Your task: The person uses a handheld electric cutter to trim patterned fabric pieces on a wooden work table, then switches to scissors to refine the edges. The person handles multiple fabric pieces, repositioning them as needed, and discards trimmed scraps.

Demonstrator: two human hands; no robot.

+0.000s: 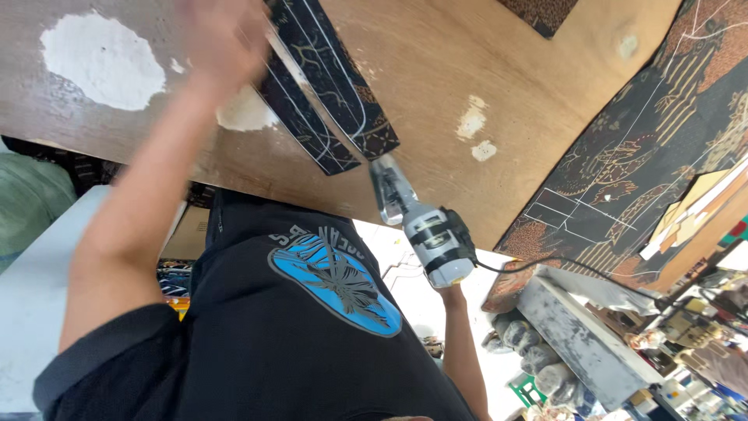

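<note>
Work surface: brown plywood board [436,70], smooth grain, marked with chalky white patches of irregular outline. Two long narrow strips of dark patterned cloth [327,93] are laid side by side on the board near its front edge, each printed with fine tan motifs and ruled with thin white lines. A larger sheet of the same kind of patterned cloth [662,132], with white ruled outlines, is spread over the board's right part. An electric cutter [425,230], with a grey and white plastic body, metal nose and black cable, is positioned at the board's front edge with its nose just beside the near ends of the strips. The left hand [222,39] is smeared by motion blur at the far end of the strips; whether its fingers are spread or closed cannot be told, nor whether contact is made. The left forearm is extended steeply forward from a black sleeve. The right hand [450,295] is largely hidden behind the cutter's rear; the tool is gripped there, though single fingers cannot be made out. A black shirt with a blue oval print fills the foreground.
</note>
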